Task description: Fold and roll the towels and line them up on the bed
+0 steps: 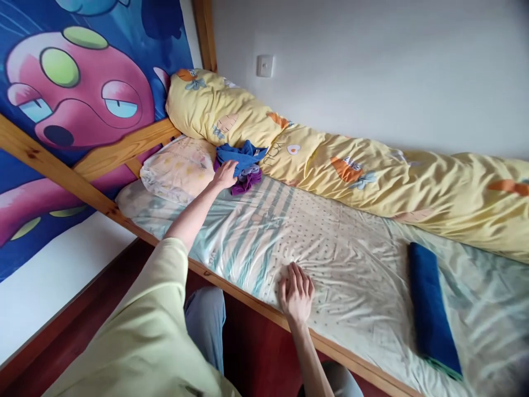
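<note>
In the head view we see the left hand (225,174) stretched out to the upper middle of the frame, its fingers curled onto a small heap of clothes (242,165), blue cloth on top and purple beneath. We cannot tell whether the fingers have actually closed on the cloth or only rest on it. The heap lies on the sheet (264,231) just right of a pale pillow (177,168) and touches the long yellow duvet (330,165) rolled along the wall.

The right hand (296,292) lies lower, at the centre bottom of the frame, flat with fingers spread on the sheet near the wooden bed edge (256,306); it holds nothing.

At the lower right a folded dark blue towel (432,309) lies on the sheet, well apart from both hands. At the upper left a cartoon hanging (82,99) in pink and blue sits behind the wooden bed frame (124,149).
</note>
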`<state>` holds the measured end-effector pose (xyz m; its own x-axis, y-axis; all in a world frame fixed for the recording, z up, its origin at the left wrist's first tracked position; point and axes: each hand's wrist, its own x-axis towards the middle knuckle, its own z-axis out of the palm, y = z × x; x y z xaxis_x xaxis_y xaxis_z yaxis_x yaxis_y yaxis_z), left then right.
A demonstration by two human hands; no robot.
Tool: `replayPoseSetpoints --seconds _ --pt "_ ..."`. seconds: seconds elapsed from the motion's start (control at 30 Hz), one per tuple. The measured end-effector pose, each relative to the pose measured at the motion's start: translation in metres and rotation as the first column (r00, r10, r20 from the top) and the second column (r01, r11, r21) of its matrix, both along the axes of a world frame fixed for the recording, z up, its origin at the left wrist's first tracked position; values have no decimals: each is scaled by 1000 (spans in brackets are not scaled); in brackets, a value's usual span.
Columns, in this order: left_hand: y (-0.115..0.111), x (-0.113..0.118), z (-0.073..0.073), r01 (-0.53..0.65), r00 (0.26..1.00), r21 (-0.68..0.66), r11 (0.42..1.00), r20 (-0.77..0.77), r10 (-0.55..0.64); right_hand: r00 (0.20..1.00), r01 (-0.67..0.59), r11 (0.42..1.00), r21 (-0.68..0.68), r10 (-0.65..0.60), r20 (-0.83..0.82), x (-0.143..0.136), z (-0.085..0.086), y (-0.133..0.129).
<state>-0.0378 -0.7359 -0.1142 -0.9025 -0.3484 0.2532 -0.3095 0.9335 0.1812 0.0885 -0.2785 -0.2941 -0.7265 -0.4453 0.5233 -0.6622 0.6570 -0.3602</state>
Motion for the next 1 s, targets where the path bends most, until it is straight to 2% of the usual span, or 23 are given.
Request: replayPoseSetpoints --seconds 0.1,0.2,0.27,0.37,0.53,0.63,0.73,0.87,1.0 --pt "-15 -43 5 1 995 -123 992 101 11 1000 -13 1000 -11 13 3 -2 -7 3" --pt "-18 -73 2 -45 984 -171 984 165 74 1000 -16 1000 -13 16 -7 -2 -10 6" --pt "-17 -82 -2 -103 973 -190 976 182 138 1000 -15 1000 -12 15 -13 -2 -12 5" --pt "-16 -80 -11 -173 952 -181 968 222 212 1000 -8 1000 -7 8 -17 -3 -14 2" --pt "-21 -42 -17 -221 928 -152 963 272 256 1000 -2 1000 -15 2 -30 -2 -12 2" --pt "-19 -9 -9 -219 940 -152 964 232 250 999 -4 1000 -27 3 -50 -1 -9 2" --pt "-7 28 4 -231 959 -111 967 145 245 999 0 999 -37 -2 -52 0 -8 2" --pt "34 82 18 -204 979 69 977 0 204 1000 4 999 -44 -5 -20 2 -7 2" --pt "102 138 24 -17 998 173 985 -55 27 996 -5 998 -65 11 91 3 -6 2"
